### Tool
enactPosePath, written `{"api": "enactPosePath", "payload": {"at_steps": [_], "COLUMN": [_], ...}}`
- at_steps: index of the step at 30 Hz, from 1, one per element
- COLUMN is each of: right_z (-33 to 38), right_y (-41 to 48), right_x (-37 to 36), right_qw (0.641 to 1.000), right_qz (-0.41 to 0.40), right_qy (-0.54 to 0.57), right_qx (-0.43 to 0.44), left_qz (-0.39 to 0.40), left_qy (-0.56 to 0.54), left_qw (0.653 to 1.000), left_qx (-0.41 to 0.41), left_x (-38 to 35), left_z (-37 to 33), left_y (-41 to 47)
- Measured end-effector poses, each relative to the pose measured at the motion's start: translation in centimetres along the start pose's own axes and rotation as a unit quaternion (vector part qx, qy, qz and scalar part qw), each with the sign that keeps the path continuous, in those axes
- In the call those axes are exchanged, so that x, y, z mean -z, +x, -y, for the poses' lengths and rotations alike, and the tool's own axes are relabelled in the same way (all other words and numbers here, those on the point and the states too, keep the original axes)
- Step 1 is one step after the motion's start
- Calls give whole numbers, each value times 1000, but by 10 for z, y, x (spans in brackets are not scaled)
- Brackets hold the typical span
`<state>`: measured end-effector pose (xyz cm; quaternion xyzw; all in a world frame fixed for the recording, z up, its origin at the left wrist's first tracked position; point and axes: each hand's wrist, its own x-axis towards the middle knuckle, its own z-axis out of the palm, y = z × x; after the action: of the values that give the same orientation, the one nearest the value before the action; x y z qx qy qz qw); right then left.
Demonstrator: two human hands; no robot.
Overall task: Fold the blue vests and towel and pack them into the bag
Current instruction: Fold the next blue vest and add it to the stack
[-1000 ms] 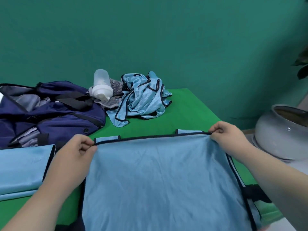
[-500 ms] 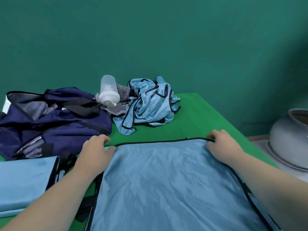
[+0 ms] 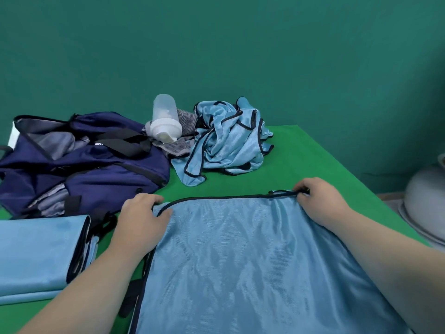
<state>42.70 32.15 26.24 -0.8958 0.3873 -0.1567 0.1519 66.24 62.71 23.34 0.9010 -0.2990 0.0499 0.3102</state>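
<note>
Now the light blue dark-trimmed mesh vest [image 3: 252,261] is lowered flat, our left hand [image 3: 142,220] and right hand [image 3: 322,203] each pinching a far corner, so this fold looks set.

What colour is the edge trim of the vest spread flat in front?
Dark navy, almost black, trim on the light blue vest; the head view shows it.

The spread vest [image 3: 252,261] is a shiny light blue edged in dark navy piping, and the crumpled vest [image 3: 228,141] and folded vest [image 3: 36,249] share that blue and trim. The bag [image 3: 96,169] is deep navy with black straps. The cloth [image 3: 179,149] beside it is grey-striped and the bottle [image 3: 165,116] cloudy white, on a bright green surface [image 3: 301,160] against a teal wall [image 3: 216,44].
</note>
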Motion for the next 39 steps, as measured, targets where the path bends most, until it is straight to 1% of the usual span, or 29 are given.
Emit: {"api": "enactPosePath", "payload": {"at_steps": [3, 11, 14, 21, 25, 28, 31, 33, 35, 37, 39], "right_z": [0, -5, -5, -4, -4, -5, -6, -7, -7, -7, -7], "right_y": [2, -1, -1, 1, 1, -1, -1, 0, 1, 1, 1], "right_x": [-3, -2, -2, -4, -2, 0, 0, 1, 1, -1, -2], "right_qw": [1000, 999, 999, 999, 999, 999, 999, 999, 999, 999, 999], "right_qz": [16, -23, -29, -31, -20, -22, -27, -36, -40, -34, -27], "right_qy": [-10, 22, 25, 14, -1, 0, 0, 5, 5, -1, -6], "right_qx": [0, -17, -23, -32, -32, -34, -33, -34, -35, -35, -40], "left_qz": [-23, -59, -49, -57, -31, -29, -50, -74, -82, -68, -51], "left_qy": [-10, -12, 21, 51, 83, 89, 49, -30, -90, -94, -62], "left_qw": [1000, 998, 998, 996, 996, 995, 997, 996, 993, 993, 997], "left_qx": [-11, -18, -34, -54, -33, -26, -34, -26, 4, 15, 8], "left_x": [0, -2, -5, -4, -2, -2, -1, 1, 3, 2, 1], "left_z": [2, 5, 7, 1, -3, -4, -3, -2, 0, 1, 0], "left_y": [0, -2, -2, -6, -7, -7, -9, -9, -9, -8, -8]}}
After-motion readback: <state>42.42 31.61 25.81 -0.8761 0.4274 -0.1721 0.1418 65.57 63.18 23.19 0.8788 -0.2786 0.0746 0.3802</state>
